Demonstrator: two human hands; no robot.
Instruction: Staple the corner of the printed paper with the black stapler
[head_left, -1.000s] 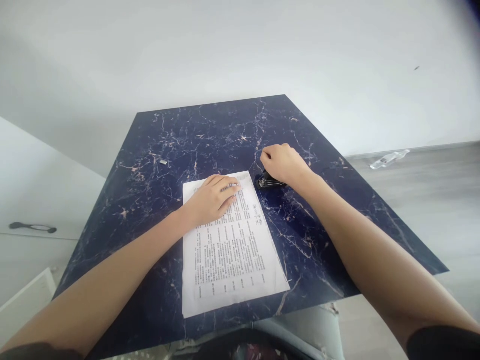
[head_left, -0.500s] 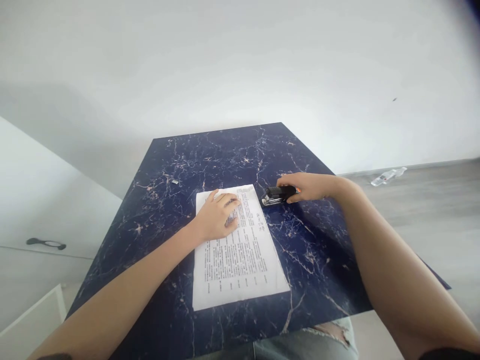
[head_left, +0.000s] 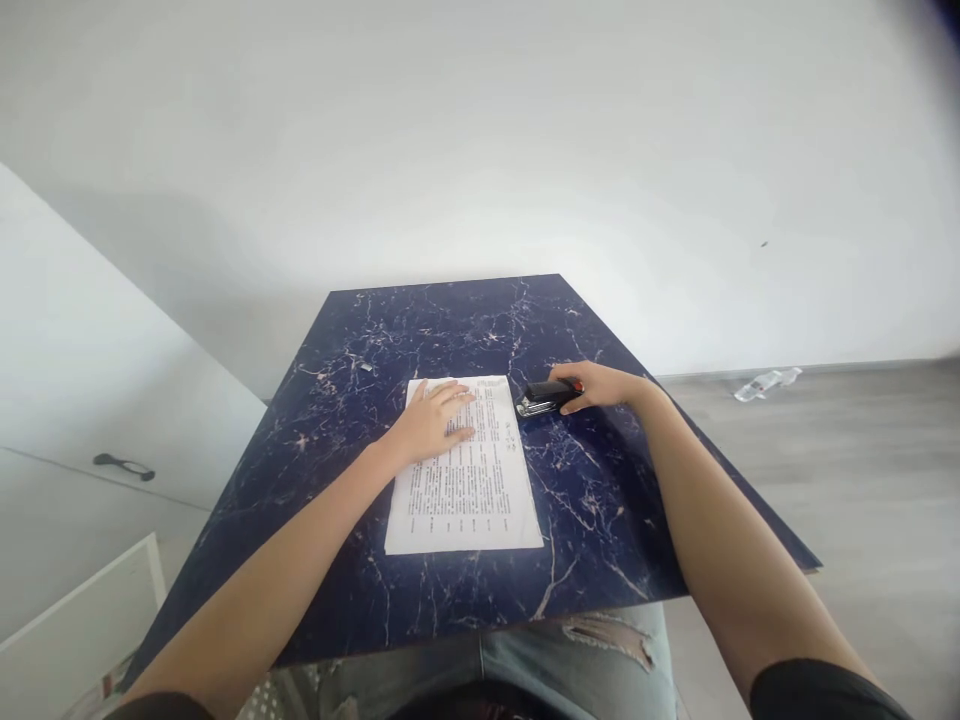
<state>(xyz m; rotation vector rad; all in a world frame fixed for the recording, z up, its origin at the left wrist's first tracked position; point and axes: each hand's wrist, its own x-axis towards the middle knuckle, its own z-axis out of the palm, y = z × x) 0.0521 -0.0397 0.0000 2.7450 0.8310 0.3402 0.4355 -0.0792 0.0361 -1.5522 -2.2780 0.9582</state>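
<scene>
Printed sheets of paper (head_left: 472, 500) lie stacked on the dark blue marbled table (head_left: 450, 330). My left hand (head_left: 431, 425) rests flat on the upper left part of the paper, fingers spread. Just right of the paper's upper right edge, my right hand (head_left: 589, 387) is wrapped round the back end of a black stapler (head_left: 541, 398). The stapler's silver jaw points left toward the paper and lies close beside its edge; whether it touches the edge I cannot tell. Handwritten marks show near the right margin of the top sheet.
A small metallic piece (head_left: 365, 367) lies on the table, left of the paper. White wall rises behind the table. Clear plastic wrapping (head_left: 766, 384) lies on the floor at the right. A white cabinet with a dark handle (head_left: 124, 466) stands at the left.
The camera view has shifted and tilted, so more of the lap shows. The paper has turned slightly and lies straighter. My left hand stays on it; my right hand still holds the stapler beside it.
</scene>
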